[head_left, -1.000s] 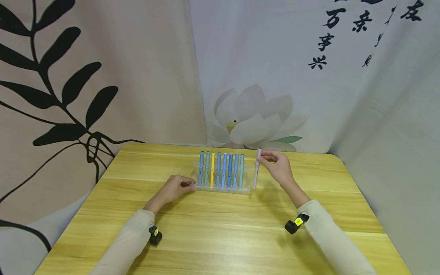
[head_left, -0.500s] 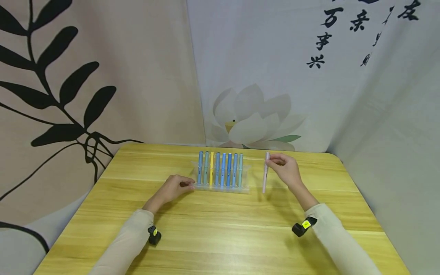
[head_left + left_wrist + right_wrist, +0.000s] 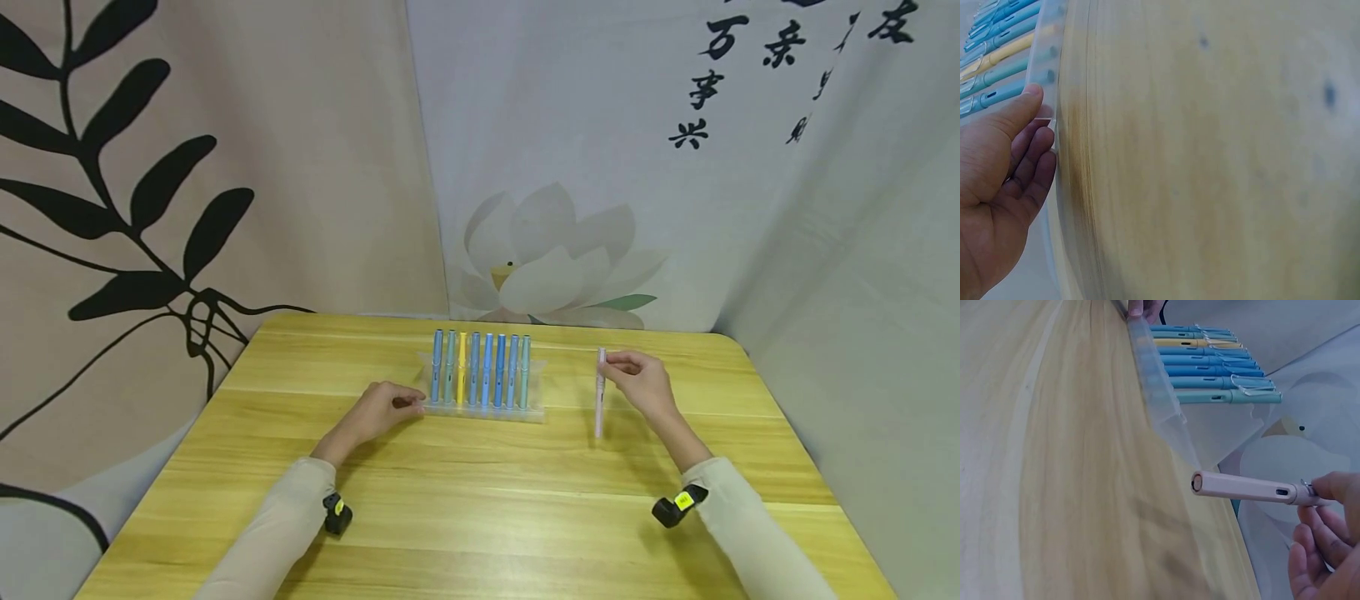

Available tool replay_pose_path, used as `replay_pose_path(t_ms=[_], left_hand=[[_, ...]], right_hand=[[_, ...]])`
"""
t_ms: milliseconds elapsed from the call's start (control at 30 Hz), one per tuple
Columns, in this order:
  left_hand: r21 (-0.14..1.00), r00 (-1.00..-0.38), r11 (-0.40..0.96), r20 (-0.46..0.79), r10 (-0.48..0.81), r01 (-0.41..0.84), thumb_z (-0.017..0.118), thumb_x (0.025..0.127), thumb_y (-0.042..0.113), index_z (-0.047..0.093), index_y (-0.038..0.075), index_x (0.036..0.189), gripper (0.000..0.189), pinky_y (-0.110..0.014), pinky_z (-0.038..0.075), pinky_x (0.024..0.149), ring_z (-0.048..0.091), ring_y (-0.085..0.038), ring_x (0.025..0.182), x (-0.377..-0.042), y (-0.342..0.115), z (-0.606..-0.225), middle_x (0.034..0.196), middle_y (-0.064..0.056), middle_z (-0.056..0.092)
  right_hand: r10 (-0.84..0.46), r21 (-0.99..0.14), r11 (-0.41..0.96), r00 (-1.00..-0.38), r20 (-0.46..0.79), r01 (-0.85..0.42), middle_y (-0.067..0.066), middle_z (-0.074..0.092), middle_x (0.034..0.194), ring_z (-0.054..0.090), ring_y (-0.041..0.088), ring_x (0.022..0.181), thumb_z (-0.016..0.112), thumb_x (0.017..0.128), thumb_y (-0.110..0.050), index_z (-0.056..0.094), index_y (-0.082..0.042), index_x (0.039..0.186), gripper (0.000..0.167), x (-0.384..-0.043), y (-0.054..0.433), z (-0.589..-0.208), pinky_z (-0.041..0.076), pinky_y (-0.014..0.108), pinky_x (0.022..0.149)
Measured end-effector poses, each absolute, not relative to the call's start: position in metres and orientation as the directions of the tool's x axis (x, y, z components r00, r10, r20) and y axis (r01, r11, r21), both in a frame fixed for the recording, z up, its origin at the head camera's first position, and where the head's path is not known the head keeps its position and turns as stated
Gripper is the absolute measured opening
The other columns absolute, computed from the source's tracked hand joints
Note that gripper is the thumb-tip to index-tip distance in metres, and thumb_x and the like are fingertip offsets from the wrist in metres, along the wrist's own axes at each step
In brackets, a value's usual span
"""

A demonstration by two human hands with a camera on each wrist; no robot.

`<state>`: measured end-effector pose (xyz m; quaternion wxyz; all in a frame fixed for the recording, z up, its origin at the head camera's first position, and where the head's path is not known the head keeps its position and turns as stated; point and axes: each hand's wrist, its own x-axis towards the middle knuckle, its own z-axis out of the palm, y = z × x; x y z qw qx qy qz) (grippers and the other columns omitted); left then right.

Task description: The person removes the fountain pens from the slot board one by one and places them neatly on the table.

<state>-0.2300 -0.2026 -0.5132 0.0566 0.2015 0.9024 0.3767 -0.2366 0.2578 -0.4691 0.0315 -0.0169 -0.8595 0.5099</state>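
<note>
A clear plastic pen rack [image 3: 480, 412] stands near the back of the wooden table, holding several upright pens in blue, green and one yellow pen [image 3: 462, 368]. My left hand [image 3: 384, 408] pinches the rack's left end; in the left wrist view its thumb lies on the clear edge [image 3: 1044, 69] beside a blue pen [image 3: 1004, 93]. Right of the rack, my right hand [image 3: 641, 382] pinches a pale pink fountain pen [image 3: 599, 396] near its upper end. The pen hangs upright, apart from the rack. The right wrist view shows its round lower end and a small barrel window on the pink pen [image 3: 1241, 487].
The wooden table [image 3: 480, 517] spreads out in front of the rack. Behind it hangs a light curtain [image 3: 570, 150] printed with a lotus and characters. Each wrist wears a small black camera, such as the right one [image 3: 678, 504].
My right hand has carried the pink pen away from the rack's right end, moving right and slightly toward me. The left hand stays at the rack.
</note>
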Motion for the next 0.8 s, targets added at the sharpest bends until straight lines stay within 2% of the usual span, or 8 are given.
replay_pose_path(t_ms=[100,500,800], left_hand=[[0.702,-0.912,0.636,0.047,0.407,0.320,0.074,0.096,0.022,0.074,0.003,0.123,0.033,-0.038,0.059,0.087,0.071,-0.019,0.098,-0.230,-0.203,-0.514,0.110,-0.007,0.076],[0.693,-0.906,0.637,0.056,0.420,0.339,0.073,0.097,0.023,0.074,0.004,0.124,0.033,-0.037,0.059,0.087,0.070,-0.017,0.098,-0.230,-0.203,-0.514,0.110,-0.006,0.076],[0.689,-0.908,0.643,0.053,0.416,0.335,0.073,0.097,0.023,0.074,0.005,0.123,0.032,-0.035,0.060,0.085,0.071,-0.015,0.095,-0.231,-0.203,-0.514,0.109,-0.005,0.077]], right_hand=[[0.067,-0.873,0.487,-0.998,0.015,0.020,0.012,0.073,0.111,0.066,0.019,0.101,0.072,0.096,-0.039,0.070,-0.004,0.122,0.044,-0.236,0.261,-0.471,0.059,0.039,0.089],[0.091,-0.847,0.525,-0.995,-0.043,0.085,0.012,0.073,0.113,0.066,0.027,0.105,0.073,0.096,-0.038,0.071,-0.004,0.121,0.043,-0.235,0.266,-0.481,0.053,0.030,0.081],[0.102,-0.839,0.529,-0.991,-0.085,0.127,0.012,0.074,0.111,0.066,0.030,0.106,0.073,0.096,-0.034,0.071,-0.003,0.121,0.040,-0.237,0.268,-0.488,0.050,0.031,0.080]])
